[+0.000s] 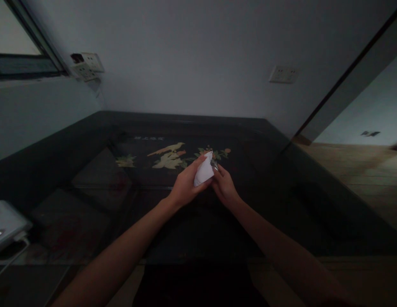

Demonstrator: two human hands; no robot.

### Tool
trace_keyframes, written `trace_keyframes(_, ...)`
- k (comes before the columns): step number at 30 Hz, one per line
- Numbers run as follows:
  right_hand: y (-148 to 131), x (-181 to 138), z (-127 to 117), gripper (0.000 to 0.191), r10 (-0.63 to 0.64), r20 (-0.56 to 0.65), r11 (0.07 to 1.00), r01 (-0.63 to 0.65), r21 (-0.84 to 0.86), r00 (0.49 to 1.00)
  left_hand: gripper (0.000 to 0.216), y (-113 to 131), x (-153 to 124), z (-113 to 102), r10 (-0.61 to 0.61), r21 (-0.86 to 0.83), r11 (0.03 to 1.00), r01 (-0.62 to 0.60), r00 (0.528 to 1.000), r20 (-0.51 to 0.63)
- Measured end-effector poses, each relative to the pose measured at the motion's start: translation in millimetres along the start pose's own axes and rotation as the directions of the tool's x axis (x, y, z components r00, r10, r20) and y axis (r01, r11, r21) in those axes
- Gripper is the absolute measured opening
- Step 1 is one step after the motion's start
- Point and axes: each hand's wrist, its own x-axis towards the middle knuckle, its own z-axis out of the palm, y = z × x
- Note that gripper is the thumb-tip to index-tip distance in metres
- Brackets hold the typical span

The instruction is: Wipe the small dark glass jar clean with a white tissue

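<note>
My left hand [185,182] is closed around a piece of white paper [204,171], which looks folded and stands tilted above the tabletop. Close against its right side is my right hand [224,184], with the fingers curled round a small shiny metal object [215,164]. Its kind is too dim and small to make out. The metal lies right beside the paper's edge, and I cannot tell whether they touch. Both hands are over the middle of a dark glossy table [265,170]. Behind them a printed picture of a bird [168,149] and flowers shows on its surface.
A white box-shaped device [8,226] with a white cable [13,258] sits at the table's left edge. The wall [185,59] behind carries a socket [284,74] on the right and several sockets [88,66] on the left. Wooden flooring [352,166] shows at right.
</note>
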Motion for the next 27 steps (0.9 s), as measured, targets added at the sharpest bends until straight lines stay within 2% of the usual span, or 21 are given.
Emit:
trace_keyframes(3, -2, 0, 0, 0.040, -0.013, 0.017, 1.000, 0.013, 0.013, 1.000, 0.049, 4, -1, 0, -0.030, -0.062, 0.998, 0.026, 0.998, -0.055)
trace_keyframes(5, -3, -2, 2, 0.040, -0.010, 0.029, 1.000, 0.010, 0.005, 1.000, 0.045, 6, -1, 0, -0.045, -0.114, 0.993, 0.033, 0.994, -0.103)
trace_keyframes(13, -4, -7, 6, 0.041, -0.003, 0.063, 1.000, 0.003, -0.010, 0.998, 0.058, 3, 2, 3, -0.172, -0.119, 0.982, 0.148, 0.960, -0.223)
trace_keyframes(18, -6, -2, 3, 0.043, -0.016, 0.045, 1.000, 0.016, 0.011, 0.999, 0.061, 2, -1, 4, -0.177, -0.108, 0.982, 0.153, 0.950, -0.259)
trace_keyframes(22, -7, 2, -1, 0.044, -0.004, -0.003, 1.000, 0.004, 0.018, 1.000, 0.061, 2, -7, 6, -0.129, -0.045, 0.992, 0.121, 0.957, -0.261)
trace_keyframes(27, -2, 1, -1, 0.043, 0.019, 0.018, 0.999, -0.019, 0.025, 1.000, 0.047, 6, -10, 5, 0.062, -0.025, 0.997, -0.068, 0.981, -0.185)
